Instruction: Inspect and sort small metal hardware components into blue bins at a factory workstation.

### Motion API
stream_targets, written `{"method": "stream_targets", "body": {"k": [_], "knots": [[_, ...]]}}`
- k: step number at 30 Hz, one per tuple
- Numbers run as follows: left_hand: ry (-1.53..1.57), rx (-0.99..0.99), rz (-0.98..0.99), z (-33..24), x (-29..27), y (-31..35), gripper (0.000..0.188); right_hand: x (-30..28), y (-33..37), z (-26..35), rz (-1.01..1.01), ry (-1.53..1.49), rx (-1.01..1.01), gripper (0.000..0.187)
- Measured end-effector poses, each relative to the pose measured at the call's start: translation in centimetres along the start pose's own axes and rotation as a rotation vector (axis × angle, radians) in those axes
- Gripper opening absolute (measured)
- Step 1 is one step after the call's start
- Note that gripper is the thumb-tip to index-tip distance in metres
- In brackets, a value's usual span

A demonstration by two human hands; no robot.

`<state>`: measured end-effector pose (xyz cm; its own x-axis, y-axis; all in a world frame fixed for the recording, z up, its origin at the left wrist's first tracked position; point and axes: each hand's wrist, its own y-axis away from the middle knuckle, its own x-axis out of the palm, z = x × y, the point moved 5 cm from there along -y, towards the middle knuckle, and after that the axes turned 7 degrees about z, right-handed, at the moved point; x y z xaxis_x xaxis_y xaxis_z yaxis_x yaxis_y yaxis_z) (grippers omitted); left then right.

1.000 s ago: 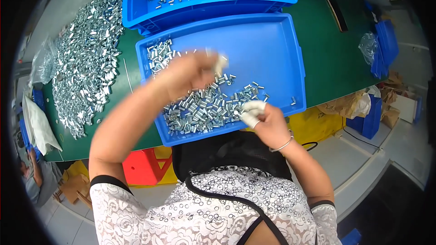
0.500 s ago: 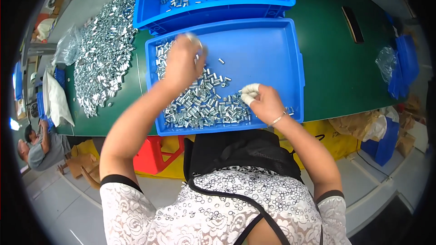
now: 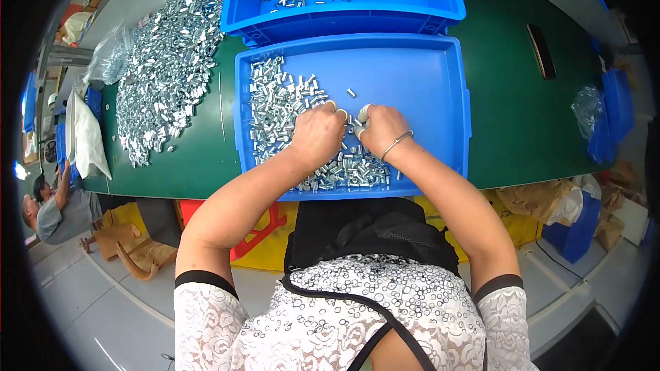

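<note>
A shallow blue tray lies in front of me, with many small silver metal sleeves heaped over its left and near side. My left hand is closed over the heap, knuckles up, with white covers on its fingertips. Close to its right, my right hand is also closed, its covered thumb and fingers pinched together at the edge of the heap. What either hand holds is hidden or too small to make out. One loose sleeve lies on the tray floor just beyond the hands.
Behind the tray stands a deeper blue bin with scattered sleeves inside. A large pile of silver parts covers the left of the green table. A phone-like dark slab lies at right. Another person is at far left.
My left hand has come down from the tray's far left side toward the middle. My right hand has moved up and slightly left, so the two hands are now close together.
</note>
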<state>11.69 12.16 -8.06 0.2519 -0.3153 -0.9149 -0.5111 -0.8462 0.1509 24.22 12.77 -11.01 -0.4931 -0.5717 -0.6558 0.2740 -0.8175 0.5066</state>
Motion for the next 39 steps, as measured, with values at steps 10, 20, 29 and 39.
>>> {"method": "stream_targets", "body": {"k": [10,20,29,39], "knots": [[0.04,0.022,0.154,3.3,0.9,-0.7,0.009,1.2,-1.6,2.4,0.02,0.05,0.173,0.023],[0.033,0.109,0.293,3.7,0.9,-1.2,0.013,2.1,-1.5,2.8,0.081,0.115,0.282,0.018],[0.461,-0.006,0.207,3.8,-0.7,2.0,0.014,1.0,3.0,3.4,-0.318,-0.09,-0.063,0.015],[1.32,-0.109,0.176,4.2,-2.3,6.8,0.014,-0.4,6.5,7.6,-0.116,-0.514,-0.138,0.02]]}}
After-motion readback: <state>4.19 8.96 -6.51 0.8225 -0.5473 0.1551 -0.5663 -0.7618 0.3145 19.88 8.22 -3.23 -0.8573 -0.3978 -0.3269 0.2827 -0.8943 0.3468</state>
